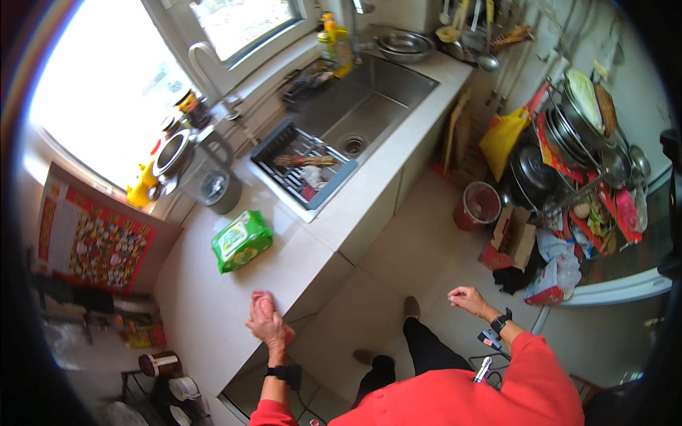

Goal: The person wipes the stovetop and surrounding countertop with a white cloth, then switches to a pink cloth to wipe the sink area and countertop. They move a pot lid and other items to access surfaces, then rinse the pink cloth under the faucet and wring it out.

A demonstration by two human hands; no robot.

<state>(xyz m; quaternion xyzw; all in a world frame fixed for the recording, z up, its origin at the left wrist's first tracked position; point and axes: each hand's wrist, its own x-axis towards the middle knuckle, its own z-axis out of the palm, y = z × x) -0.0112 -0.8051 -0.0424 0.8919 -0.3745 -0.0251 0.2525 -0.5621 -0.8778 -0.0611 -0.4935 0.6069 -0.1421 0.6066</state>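
My left hand (266, 326) presses on a folded pink cloth (289, 333) on the pale countertop (208, 314), near its front edge. Parts of the cloth stick out past the fingers and beside the wrist; the rest is hidden under the hand. A green pack of wet wipes (242, 240) lies on the counter just beyond that hand. My right hand (469, 301) hangs in the air over the floor, with loosely bent fingers and nothing visible in it. Both wrists wear black bands.
Beyond the wipes stand a blender jug (216, 186) and a steel sink (367, 106) with a drain basket (333, 191) in it. A red bucket (476, 206), a cardboard box (511, 239) and a loaded pot rack (573, 160) occupy the right side. A calendar (96, 239) leans at left.
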